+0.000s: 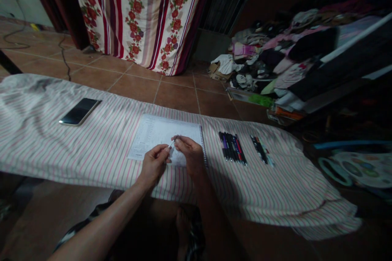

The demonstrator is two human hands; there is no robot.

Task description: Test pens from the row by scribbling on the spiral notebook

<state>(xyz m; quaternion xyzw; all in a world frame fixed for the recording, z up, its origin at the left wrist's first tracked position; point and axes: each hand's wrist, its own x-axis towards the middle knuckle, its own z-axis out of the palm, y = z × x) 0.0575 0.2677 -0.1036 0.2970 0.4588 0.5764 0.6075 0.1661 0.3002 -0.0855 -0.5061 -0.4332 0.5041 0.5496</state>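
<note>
My left hand [154, 165] and my right hand [191, 155] meet above a spiral-bound notebook [159, 138] with a printed page. Between their fingertips is a small, thin dark pen or pen part [173, 142], partly hidden by my fingers. Both hands pinch it just over the page. To the right, a row of several pens [232, 149] lies on the striped cloth [76, 159], with a smaller group of pens [261, 149] beyond it. A black smartphone [79, 111] lies face up at the left, well away from my left hand.
The striped cloth covers a long, narrow surface, with a brown tiled floor [171, 96] behind it. A heap of clothes [281, 57] rises at the right, a floral curtain [137, 16] hangs at the back, and a dark cable [63, 57] runs across the floor.
</note>
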